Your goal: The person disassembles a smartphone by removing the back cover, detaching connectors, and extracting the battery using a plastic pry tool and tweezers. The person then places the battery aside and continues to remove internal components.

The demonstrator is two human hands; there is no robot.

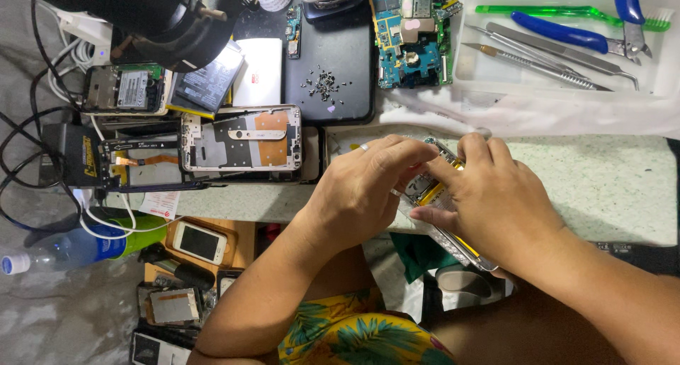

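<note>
1. Left hand: fingers curled down onto the upper end of an opened phone, fingertips pressing its exposed inside; a ring shows on one finger
2. Right hand: closed around the same phone from the right, fingers laid across its body, thumb along the near edge
3. Opened phone: lies tilted at the front edge of the speckled workbench, lower end overhanging toward the lap; a yellow part and a silver frame show between the two hands; the rest is hidden under the fingers
4. Left of the hands, near but apart: a second stripped phone chassis, lying flat, metal plates exposed, resting on other dismantled handsets
5. Behind it: a dark tray carrying a small heap of loose screws; just to its right a blue-green circuit board
6. Upper right: a clear plastic tray holding metal tweezers, blue-handled pliers and a green brush
7. Lower left, below bench level: a plastic bottle lying on its side, a small white phone on a wooden surface, black cables looping at the far left
8. Bottom centre: a leaf-print garment over the lap
</note>
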